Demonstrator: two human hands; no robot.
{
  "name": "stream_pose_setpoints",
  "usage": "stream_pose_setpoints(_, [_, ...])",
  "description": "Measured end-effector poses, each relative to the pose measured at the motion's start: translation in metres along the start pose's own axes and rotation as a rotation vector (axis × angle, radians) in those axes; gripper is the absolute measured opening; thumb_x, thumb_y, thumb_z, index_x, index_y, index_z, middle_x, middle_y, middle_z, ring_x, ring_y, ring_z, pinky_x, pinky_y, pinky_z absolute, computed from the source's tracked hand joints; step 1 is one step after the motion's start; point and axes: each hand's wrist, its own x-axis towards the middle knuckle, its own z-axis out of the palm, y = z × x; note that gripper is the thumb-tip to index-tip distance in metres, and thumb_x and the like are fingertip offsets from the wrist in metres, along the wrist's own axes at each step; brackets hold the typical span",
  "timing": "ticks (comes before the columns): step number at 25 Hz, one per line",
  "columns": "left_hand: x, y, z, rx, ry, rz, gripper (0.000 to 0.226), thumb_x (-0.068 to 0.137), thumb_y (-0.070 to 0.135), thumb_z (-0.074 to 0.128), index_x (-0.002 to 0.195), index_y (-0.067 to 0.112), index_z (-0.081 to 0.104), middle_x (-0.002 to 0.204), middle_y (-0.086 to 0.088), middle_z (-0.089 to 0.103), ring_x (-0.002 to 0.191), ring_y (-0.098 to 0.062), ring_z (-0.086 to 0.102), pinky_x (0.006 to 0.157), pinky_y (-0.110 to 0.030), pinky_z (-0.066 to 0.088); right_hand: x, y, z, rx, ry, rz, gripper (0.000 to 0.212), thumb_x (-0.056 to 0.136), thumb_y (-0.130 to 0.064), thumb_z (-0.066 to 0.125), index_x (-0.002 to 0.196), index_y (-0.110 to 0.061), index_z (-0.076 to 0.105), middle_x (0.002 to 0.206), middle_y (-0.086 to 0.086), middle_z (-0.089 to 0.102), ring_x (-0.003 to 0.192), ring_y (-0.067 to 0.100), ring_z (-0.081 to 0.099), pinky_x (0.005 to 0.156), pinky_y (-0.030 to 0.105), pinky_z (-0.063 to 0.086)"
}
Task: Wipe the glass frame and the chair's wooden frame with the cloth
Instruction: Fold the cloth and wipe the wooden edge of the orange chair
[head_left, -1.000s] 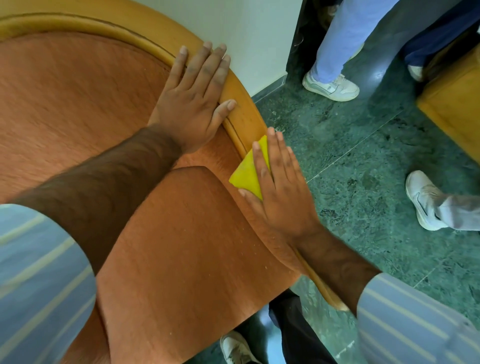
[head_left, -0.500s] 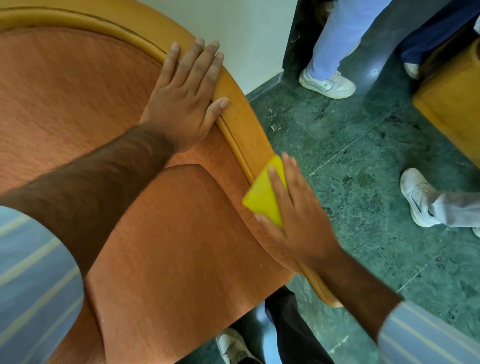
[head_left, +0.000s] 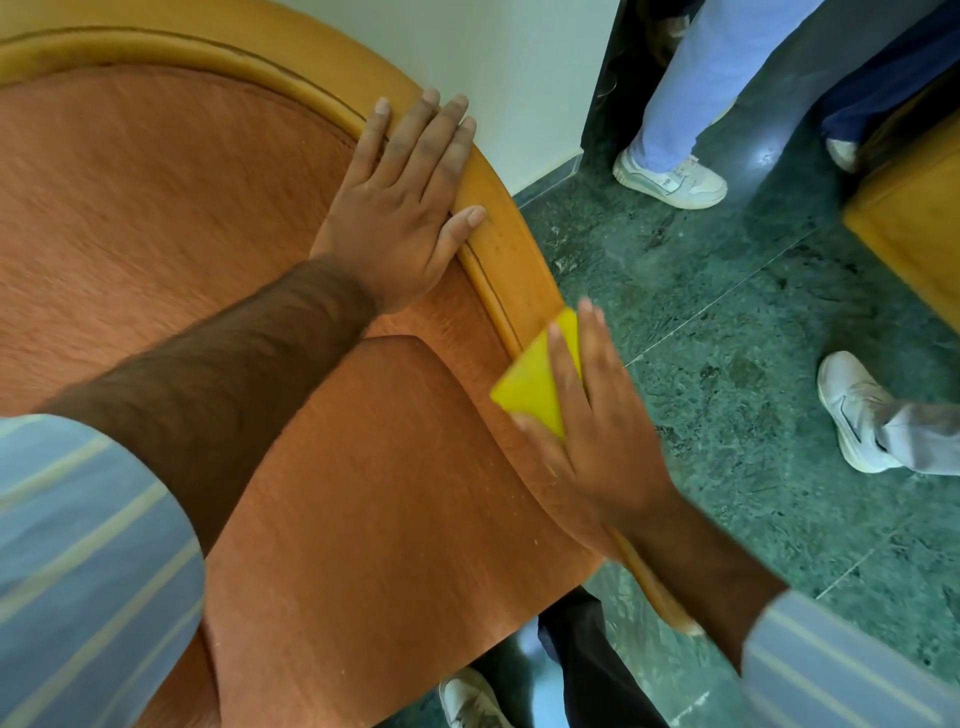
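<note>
The chair has a curved wooden frame (head_left: 498, 218) around orange upholstery (head_left: 156, 208). My left hand (head_left: 405, 208) lies flat, fingers spread, on the backrest's right edge, fingertips over the wood. My right hand (head_left: 587, 431) presses a folded yellow cloth (head_left: 535, 379) against the frame's right side, lower down, where backrest meets seat. The frame's lower stretch is partly hidden by my right forearm. No glass frame is in view.
Green marble floor (head_left: 727, 322) lies right of the chair. Other people's legs and white sneakers (head_left: 670, 176) (head_left: 852, 410) stand close by. Another wooden piece of furniture (head_left: 914, 228) is at the far right. A white wall (head_left: 519, 67) is behind the chair.
My right hand has slid the yellow cloth down along the wooden frame over the last second. My left hand has stayed flat on the backrest edge.
</note>
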Motion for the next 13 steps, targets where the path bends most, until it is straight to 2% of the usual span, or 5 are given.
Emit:
stream_pose_setpoints(3, [-0.001,0.002,-0.006,-0.013,-0.058,-0.005,0.072,0.112,0.054,0.014,0.164,0.005,0.019,0.174,-0.014,0.021,0.163,-0.032,0.014,0.132,-0.056,0.010,0.073,-0.018,0.001,0.037,0.109,0.005,0.082,0.105,-0.051,0.056,0.162,0.001,0.029,0.170,0.033,0.018,0.161,0.045,0.016,0.130,0.050,0.027])
stream_pose_setpoints(6, [0.002,0.002,-0.017,-0.049,-0.152,-0.021,0.071,0.111,0.053,0.016,0.165,0.007,0.016,0.175,-0.012,0.017,0.164,-0.029,0.010,0.133,-0.054,0.007,0.085,-0.022,-0.003,0.094,0.097,-0.024,0.088,0.103,-0.056,0.055,0.165,-0.003,0.022,0.173,0.029,0.012,0.163,0.041,0.010,0.131,0.051,0.024])
stream_pose_setpoints(9, [-0.006,0.012,-0.031,-0.363,-0.066,-0.150,0.062,0.111,0.043,0.035,0.159,0.002,0.034,0.169,-0.016,0.032,0.160,-0.032,0.023,0.133,-0.046,0.015,0.077,-0.004,-0.021,0.456,0.052,0.078,0.104,0.094,-0.069,0.060,0.168,-0.017,0.009,0.178,0.011,0.004,0.166,0.023,0.003,0.135,0.037,0.012])
stream_pose_setpoints(11, [-0.028,0.029,-0.036,-0.588,0.131,-0.341,0.050,0.107,0.035,0.053,0.142,0.000,0.056,0.150,-0.019,0.054,0.144,-0.031,0.048,0.122,-0.038,0.037,0.075,0.016,-0.038,0.784,-0.001,0.386,0.110,0.079,-0.080,0.068,0.166,-0.031,0.021,0.173,-0.001,0.031,0.160,0.014,0.028,0.132,0.039,0.025])
stream_pose_setpoints(13, [-0.051,0.053,-0.038,-0.831,0.130,-0.613,0.042,0.101,0.040,0.064,0.128,0.008,0.065,0.127,-0.008,0.067,0.117,-0.017,0.064,0.098,-0.029,0.053,0.075,0.035,-0.050,0.885,-0.141,0.509,0.093,0.071,-0.071,0.080,0.150,-0.030,0.053,0.141,-0.011,0.067,0.134,0.008,0.060,0.118,0.044,0.048])
